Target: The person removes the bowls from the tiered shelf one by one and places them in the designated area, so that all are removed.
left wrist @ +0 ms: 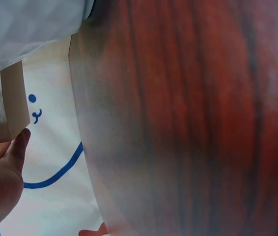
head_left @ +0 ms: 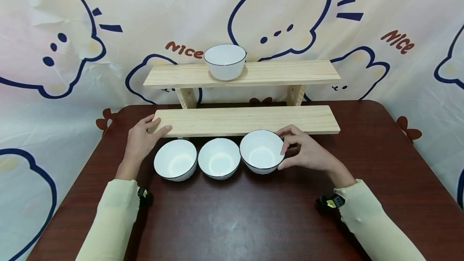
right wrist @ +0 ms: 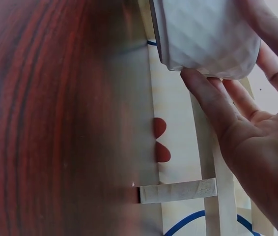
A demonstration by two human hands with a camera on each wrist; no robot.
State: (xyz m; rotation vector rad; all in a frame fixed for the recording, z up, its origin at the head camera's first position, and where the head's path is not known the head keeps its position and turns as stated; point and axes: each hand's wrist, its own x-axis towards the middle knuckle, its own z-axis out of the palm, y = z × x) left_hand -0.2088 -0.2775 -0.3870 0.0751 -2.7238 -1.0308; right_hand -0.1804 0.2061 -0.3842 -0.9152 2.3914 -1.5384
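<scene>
My right hand (head_left: 309,152) grips the right side of a white bowl (head_left: 262,152) with a thin dark rim, fingers at the rim and thumb lower down. In the right wrist view this bowl's faceted outside (right wrist: 208,37) shows between the fingers. Left of it, two matching bowls, a middle one (head_left: 219,158) and a left one (head_left: 176,159), stand in a row on the table. My left hand (head_left: 140,142) holds the left end of the lower board of a two-tier wooden shelf (head_left: 235,122); the left wrist view shows the thumb against the board end (left wrist: 13,105).
Another white bowl (head_left: 224,63) stands on the upper board (head_left: 290,71) of the shelf, left of its middle. The dark brown table (head_left: 232,220) spreads out in front. A printed cloth (head_left: 203,15) with cartoon figures hangs behind.
</scene>
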